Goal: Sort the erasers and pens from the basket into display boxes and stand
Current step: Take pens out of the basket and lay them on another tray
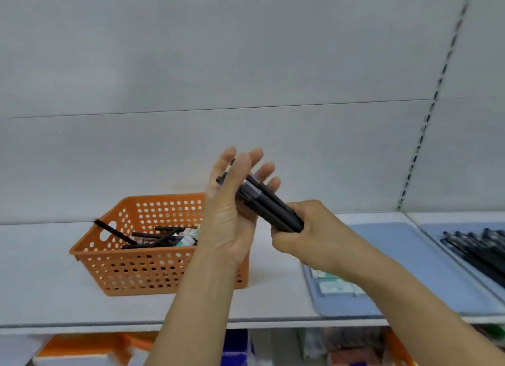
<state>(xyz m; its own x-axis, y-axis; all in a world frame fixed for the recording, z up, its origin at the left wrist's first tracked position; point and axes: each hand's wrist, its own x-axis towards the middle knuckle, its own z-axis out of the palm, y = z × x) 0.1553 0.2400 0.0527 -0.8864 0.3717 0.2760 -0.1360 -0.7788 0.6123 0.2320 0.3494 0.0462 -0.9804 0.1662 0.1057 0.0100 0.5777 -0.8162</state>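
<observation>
My right hand (306,234) is curled around the lower end of a bundle of slim black plastic pens (269,206), held above the white shelf (41,283). Their long axis slants up-left, upper ends against my flat, straight-fingered left hand (232,201), beside the orange perforated plastic basket (142,270).

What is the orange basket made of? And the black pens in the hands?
The orange basket looks like moulded plastic: one even colour, smooth matte walls punched with neat rows of round holes. The black pens also look like plastic, smooth with a slight shine along their barrels, though the picture is too blurry to be sure. The right hand grips the bundle; the left hand lies flat against its end.
</observation>
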